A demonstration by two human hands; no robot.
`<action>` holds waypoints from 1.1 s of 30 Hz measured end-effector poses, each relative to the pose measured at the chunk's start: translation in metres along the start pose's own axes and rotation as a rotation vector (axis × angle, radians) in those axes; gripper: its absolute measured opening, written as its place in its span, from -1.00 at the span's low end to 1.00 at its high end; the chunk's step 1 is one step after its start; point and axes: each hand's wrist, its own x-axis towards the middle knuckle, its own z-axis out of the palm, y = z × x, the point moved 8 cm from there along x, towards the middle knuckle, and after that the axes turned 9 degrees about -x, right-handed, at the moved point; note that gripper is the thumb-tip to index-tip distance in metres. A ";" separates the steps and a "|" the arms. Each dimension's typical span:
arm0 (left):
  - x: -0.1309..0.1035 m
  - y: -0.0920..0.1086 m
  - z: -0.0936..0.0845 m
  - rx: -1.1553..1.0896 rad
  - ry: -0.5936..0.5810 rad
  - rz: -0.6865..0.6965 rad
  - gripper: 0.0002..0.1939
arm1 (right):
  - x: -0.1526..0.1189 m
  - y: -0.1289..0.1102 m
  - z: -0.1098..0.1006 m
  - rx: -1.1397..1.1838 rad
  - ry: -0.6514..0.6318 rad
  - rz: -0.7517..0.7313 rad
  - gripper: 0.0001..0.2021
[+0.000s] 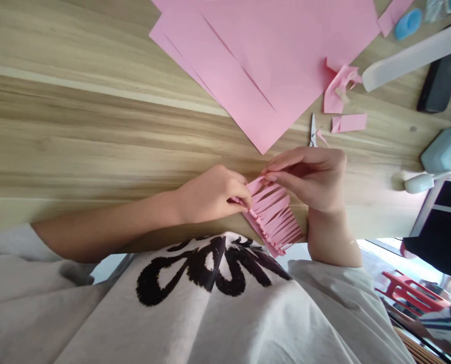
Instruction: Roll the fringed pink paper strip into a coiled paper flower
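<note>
Between my hands is a pink paper strip (272,207) cut into a fringe, with several of its narrow strips curled along the lower left side. My left hand (225,194) pinches the strip's left edge, its fingers closed on the paper. With thumb and forefinger pressed together, my right hand (308,174) grips the upper end of the same paper. The fringe hangs down past the table's front edge, close to my shirt. A pair of scissors (313,132) lies just beyond my right hand, its handles hidden behind the hand.
Large pink paper sheets (263,65) cover the table's far middle. Crumpled pink scraps (339,88) and a small pink rectangle (349,123) lie to their right. Farther right are a white strip (410,55), a black phone-like object (443,81) and a pale blue container (445,146).
</note>
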 end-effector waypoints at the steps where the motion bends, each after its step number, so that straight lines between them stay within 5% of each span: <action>1: 0.000 0.000 0.000 -0.006 -0.001 -0.009 -0.87 | 0.000 0.000 0.000 -0.006 -0.006 0.000 -0.90; 13: 0.001 -0.002 -0.003 -0.014 0.068 -0.035 -0.88 | -0.002 0.004 -0.002 -0.011 0.015 -0.012 -0.87; 33: 0.000 -0.001 -0.002 -0.019 0.022 -0.029 -0.88 | -0.001 0.005 -0.002 -0.041 0.017 -0.050 -0.86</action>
